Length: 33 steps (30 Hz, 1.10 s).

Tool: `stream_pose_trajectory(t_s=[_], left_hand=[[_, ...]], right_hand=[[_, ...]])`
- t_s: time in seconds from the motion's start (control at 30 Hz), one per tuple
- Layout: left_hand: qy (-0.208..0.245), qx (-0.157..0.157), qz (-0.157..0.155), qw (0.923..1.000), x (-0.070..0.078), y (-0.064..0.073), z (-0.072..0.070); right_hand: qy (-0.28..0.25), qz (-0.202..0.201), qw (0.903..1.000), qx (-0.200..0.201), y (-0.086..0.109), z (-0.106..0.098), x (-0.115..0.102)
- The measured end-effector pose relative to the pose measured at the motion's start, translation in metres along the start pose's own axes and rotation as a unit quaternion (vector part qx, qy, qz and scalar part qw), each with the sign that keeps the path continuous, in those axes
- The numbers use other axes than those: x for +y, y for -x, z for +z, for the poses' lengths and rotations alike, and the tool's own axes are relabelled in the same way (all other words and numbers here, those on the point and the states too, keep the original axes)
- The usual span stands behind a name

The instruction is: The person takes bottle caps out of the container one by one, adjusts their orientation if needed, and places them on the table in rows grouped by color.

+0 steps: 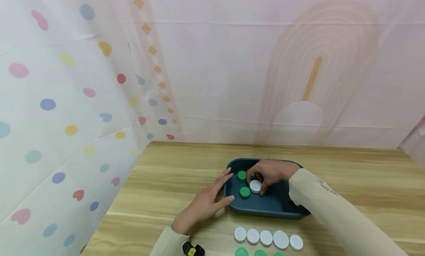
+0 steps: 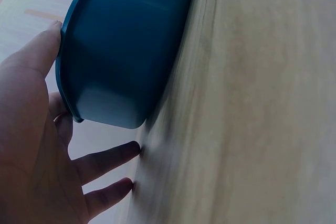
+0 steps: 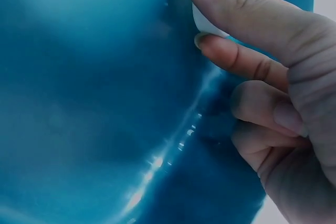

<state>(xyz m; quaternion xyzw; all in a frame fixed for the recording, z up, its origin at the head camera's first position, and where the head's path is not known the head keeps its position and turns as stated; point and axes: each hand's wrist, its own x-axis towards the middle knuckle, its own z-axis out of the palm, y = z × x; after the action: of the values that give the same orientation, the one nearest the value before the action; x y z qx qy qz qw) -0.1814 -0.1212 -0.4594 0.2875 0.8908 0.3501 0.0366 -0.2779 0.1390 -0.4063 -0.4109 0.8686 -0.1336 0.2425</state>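
In the head view a dark blue tray [image 1: 275,203] lies on the table. My right hand [image 1: 273,171] reaches into it and pinches a round white bottle cap [image 1: 255,186] between thumb and fingers. Two green bottle caps lie to the left of that cap, an upper one [image 1: 242,175] and a lower one [image 1: 245,192]. My left hand [image 1: 206,203] is at the tray's left end, fingers extended along the rim. From the left wrist, the thumb [image 2: 44,45] touches the rim and the fingers spread beside the end wall. The right wrist view shows the white cap [image 3: 206,23] partly covered by fingers.
A row of several white caps [image 1: 266,238] lies in front of the tray. Nearer still, green caps [image 1: 260,253] are cut off by the frame's bottom edge. A patterned cloth [image 1: 216,75] hangs behind the wooden table [image 1: 159,182]. A small black device [image 1: 193,249] sits at the left wrist.
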Motion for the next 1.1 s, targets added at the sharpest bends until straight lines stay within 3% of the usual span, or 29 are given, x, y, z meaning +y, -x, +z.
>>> stream_pose_trajectory(t_s=[0.27, 0.5, 1.1], left_hand=[[-0.006, 0.002, -0.011, 0.9999, -0.002, 0.001, 0.0], [-0.012, 0.001, -0.011, 0.9999, -0.001, -0.003, 0.0], [-0.007, 0.01, -0.011, 0.9999, -0.005, -0.006, 0.001]], right_hand=[[-0.002, 0.023, 0.9997, 0.002, 0.006, -0.012, -0.006], [-0.004, 0.007, 0.9999, 0.014, 0.02, -0.02, -0.006], [-0.005, -0.029, 0.9991, 0.03, 0.077, -0.032, -0.024]])
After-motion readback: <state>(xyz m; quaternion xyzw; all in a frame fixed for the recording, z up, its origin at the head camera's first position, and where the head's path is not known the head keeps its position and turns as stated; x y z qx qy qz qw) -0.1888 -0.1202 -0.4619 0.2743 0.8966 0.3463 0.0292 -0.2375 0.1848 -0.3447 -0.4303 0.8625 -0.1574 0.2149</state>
